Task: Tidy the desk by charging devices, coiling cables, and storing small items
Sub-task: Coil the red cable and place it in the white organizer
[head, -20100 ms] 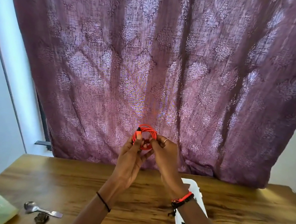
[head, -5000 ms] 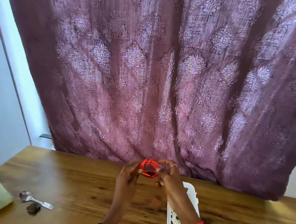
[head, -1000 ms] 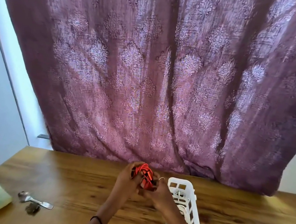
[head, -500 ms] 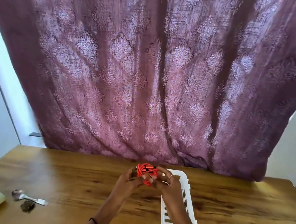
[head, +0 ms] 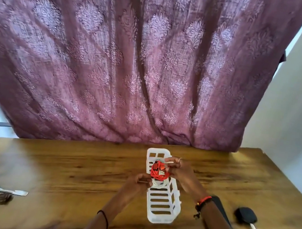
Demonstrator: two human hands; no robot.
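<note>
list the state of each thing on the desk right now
red cable, coiled, pinched by right hand over the white basket
white basket, open side up on desk
left hand, curled beside basket wall, grip unclear
black device, white lead attached, lying on desk
phone, flat, partly hidden
spoon, lying flat, untouched

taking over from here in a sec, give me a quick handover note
Right hand pinches the coiled red cable over the far end of the white basket, not yet released.
Left hand is at the basket's left rim, fingers curled; grip unclear.
Done: cable coiled.
To do: drop it in, store the spoon and small dark item on the desk, left side.
Phone lies partly under the right forearm beside the black charger; connection not visible.
</note>
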